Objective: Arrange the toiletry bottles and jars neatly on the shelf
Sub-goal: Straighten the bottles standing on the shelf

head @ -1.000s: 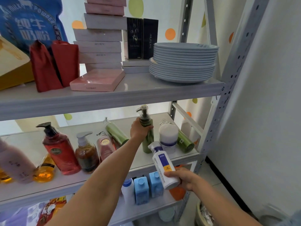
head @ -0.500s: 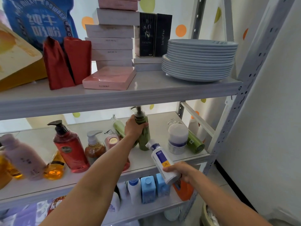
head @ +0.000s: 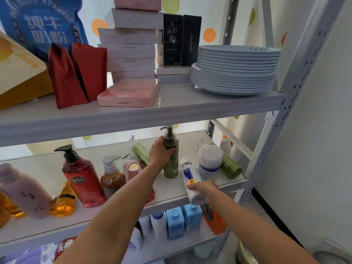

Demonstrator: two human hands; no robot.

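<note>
My left hand (head: 159,153) grips an upright dark green pump bottle (head: 171,164) standing on the middle shelf (head: 171,193). My right hand (head: 204,188) holds a white bottle with a blue label (head: 190,178), tilted, at the shelf's front edge. A white jar (head: 210,161) stands just right of it, with a green bottle (head: 230,167) lying behind. A light green bottle (head: 140,151) lies behind my left wrist. Further left stand a pink bottle (head: 133,167), a brown pump bottle (head: 112,177), a red pump bottle (head: 82,178), an amber bottle (head: 63,201) and a tilted lilac bottle (head: 24,191).
The upper shelf carries a stack of plates (head: 236,70), stacked boxes (head: 131,54), two red pouches (head: 76,73) and a blue powder bag (head: 42,25). The lower shelf holds blue cartons (head: 183,221) and an orange bottle (head: 214,218). A metal upright (head: 282,103) and white wall stand at right.
The view has shifted, so the shelves sit further right in frame. My left hand still holds the green pump bottle; my right hand has brought the white bottle up closer to the shelf edge.
</note>
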